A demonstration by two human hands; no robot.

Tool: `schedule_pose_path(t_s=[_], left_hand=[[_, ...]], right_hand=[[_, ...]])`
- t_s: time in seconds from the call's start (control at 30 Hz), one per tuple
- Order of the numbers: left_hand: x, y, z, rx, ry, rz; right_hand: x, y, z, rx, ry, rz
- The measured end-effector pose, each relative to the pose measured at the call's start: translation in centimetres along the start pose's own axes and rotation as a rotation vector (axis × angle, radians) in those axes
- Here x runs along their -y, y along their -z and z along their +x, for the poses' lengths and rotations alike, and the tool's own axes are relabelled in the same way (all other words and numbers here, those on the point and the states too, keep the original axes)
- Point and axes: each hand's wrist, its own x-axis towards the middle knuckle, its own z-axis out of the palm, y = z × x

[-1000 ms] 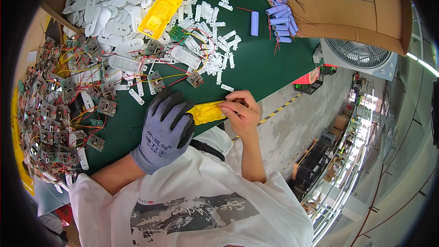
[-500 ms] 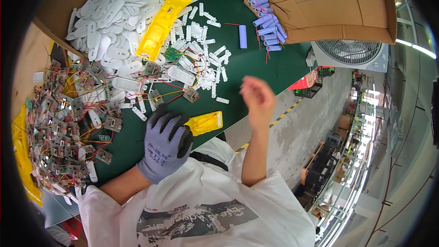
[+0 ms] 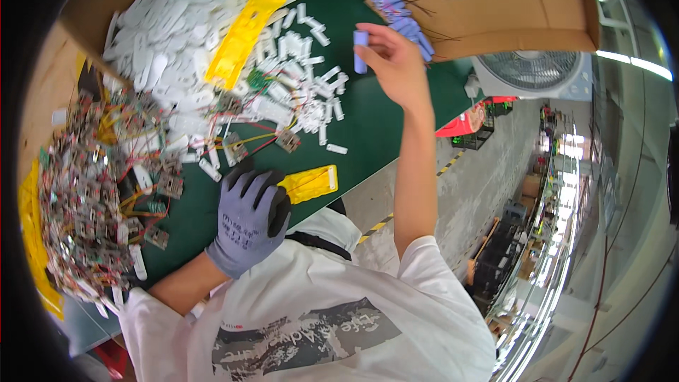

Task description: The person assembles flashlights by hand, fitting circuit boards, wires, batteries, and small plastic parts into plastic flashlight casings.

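My left hand, in a grey-purple glove with dark fingertips, is closed on one end of a yellow plastic shell near the table's front edge. A small white piece sits at the shell's free end. Out over the far part of the table, my bare right hand has thumb and fingers at a single purple cylindrical battery cell, which stands lengthwise away from me. Several like cells lie heaped at the mouth of a cardboard box just beyond that hand.
White plastic covers pile up at the far left, with a longer yellow shell on top. Small white pieces scatter beside them. Wired circuit boards heap at the left. The cardboard box and a fan stand at the right.
My right hand has reached away from me, from beside the table edge to the lone battery cell, and closed on it. My left hand stays on the yellow shell; the view has shifted slightly.
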Motion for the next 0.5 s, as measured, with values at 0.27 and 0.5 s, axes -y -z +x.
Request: schedule_pose_path(t_s=[0.27, 0.5], left_hand=[[0.6, -0.1, -0.3, 0.036, -0.052, 0.014], [0.5, 0.2, -0.5, 0.058, -0.059, 0.025]], right_hand=[[1.7, -3.5, -11.0, 0.531, 0.246, 0.142], [0.2, -4.4, -12.5, 0.528, 0.259, 0.217]])
